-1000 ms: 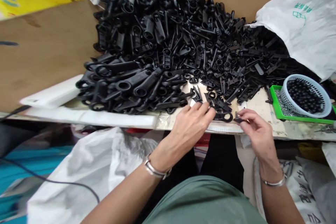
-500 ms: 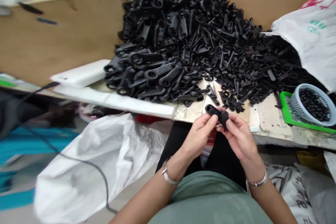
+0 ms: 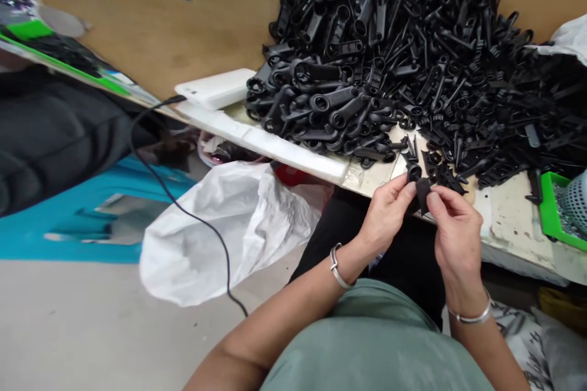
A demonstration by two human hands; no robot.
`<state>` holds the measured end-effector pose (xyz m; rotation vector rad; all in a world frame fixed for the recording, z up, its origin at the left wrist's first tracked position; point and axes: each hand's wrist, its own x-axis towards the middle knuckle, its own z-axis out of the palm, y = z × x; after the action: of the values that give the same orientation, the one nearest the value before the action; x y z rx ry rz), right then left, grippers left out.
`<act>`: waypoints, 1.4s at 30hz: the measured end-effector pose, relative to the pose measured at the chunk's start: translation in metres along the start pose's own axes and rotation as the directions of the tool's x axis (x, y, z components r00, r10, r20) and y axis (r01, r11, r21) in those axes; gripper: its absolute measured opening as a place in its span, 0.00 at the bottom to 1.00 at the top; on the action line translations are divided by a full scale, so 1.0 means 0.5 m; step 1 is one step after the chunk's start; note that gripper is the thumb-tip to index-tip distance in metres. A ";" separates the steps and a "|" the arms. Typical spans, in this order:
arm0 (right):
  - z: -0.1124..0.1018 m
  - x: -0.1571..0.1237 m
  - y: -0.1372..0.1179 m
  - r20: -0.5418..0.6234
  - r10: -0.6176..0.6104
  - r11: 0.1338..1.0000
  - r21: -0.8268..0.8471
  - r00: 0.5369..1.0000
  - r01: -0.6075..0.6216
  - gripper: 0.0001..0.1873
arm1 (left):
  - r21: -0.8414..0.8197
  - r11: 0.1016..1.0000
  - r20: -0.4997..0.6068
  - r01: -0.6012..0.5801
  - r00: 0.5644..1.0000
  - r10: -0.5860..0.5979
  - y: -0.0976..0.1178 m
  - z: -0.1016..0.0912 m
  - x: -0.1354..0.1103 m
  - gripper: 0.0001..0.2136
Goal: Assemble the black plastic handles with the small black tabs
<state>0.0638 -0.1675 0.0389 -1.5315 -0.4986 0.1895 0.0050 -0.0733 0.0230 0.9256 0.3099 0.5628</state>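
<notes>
Here the black plastic part (image 3: 420, 188) sits directly between the two hands, pinched from both sides just short of the worktop's (image 3: 499, 217) near edge. The left hand (image 3: 387, 215) closes thumb and fingertips on the part's left side, close under its ring-shaped end. The right hand (image 3: 454, 229) grips the broader lower end from the right with thumb and forefinger. The long axis runs away from the person, nearly upright in the view. The ring end is farthest from the wrists and points toward the pile of black parts (image 3: 389, 55) beyond both hands. Neither hand is nearer: both touch it, fingertips almost meeting around it. The right thumb hides how far the lower end reaches. Some loose parts (image 3: 440, 171) lie just beyond the fingertips. A green tray (image 3: 546, 208) sits well off to the right of the right hand, and a white bag (image 3: 229, 226) lies left of the left forearm, below the worktop.
</notes>
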 end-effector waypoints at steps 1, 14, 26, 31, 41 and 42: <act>0.005 0.003 0.002 0.002 0.005 1.000 -0.011 1.000 -0.005 0.06 | 0.019 1.000 0.010 -0.012 1.000 0.012 0.000 0.001 -0.001 0.19; 0.006 0.026 0.007 0.032 -0.033 0.989 -0.143 0.999 0.037 0.07 | 0.173 0.982 0.199 -0.081 0.979 0.045 0.002 -0.019 -0.006 0.18; -0.010 0.054 -0.003 0.349 0.076 0.996 0.017 0.934 -0.088 0.15 | 0.607 0.738 0.299 -0.294 0.945 0.131 0.028 -0.039 -0.017 0.16; 0.005 0.039 0.004 0.185 0.048 0.982 0.171 0.982 -0.081 0.13 | 0.657 0.641 0.320 -0.398 0.916 0.240 0.025 -0.045 -0.019 0.18; 0.016 0.024 0.024 0.086 0.004 0.985 0.169 0.996 -0.019 0.11 | 0.733 0.610 0.250 -0.300 0.953 0.168 0.039 -0.030 -0.024 0.11; 0.016 0.025 0.029 0.092 0.021 0.985 0.169 0.996 -0.036 0.11 | 0.742 0.620 0.221 -0.256 0.966 0.135 0.037 -0.031 -0.024 0.11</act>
<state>0.0741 -0.1541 0.0268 -1.3672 -0.5181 0.3166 -0.0181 -0.0610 0.0296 1.8560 0.3213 0.5623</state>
